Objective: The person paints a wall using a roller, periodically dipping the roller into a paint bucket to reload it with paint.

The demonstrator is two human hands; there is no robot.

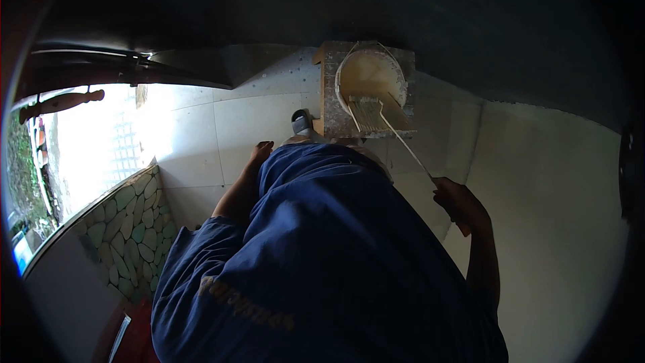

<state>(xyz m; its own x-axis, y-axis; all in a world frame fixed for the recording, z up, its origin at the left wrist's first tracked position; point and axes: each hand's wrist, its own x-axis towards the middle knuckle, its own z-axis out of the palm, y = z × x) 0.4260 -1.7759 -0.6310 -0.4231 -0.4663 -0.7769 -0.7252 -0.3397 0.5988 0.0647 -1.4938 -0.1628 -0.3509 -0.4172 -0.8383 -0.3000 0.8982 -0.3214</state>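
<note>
My right hand (pixel 462 206) is closed around the handle of a paint roller (pixel 368 114), with an orange bit of the handle showing below the fist. Its thin metal rod runs up to the left, and the striped roller head lies across the near rim of a paint bucket (pixel 340 75). Cream-coloured paint (pixel 369 70) shows inside the bucket. My left hand (pixel 261 152) hangs beside my thigh with nothing visible in it, its fingers loosely extended.
The bucket stands on a paint-spattered wooden stool (pixel 330 104) right before my legs. Under me lies a light tiled floor (pixel 259 117). On the left are a stone-patterned low wall (pixel 131 228) and a bright opening. A pale wall (pixel 544 228) rises on the right; a dark surface spans the top.
</note>
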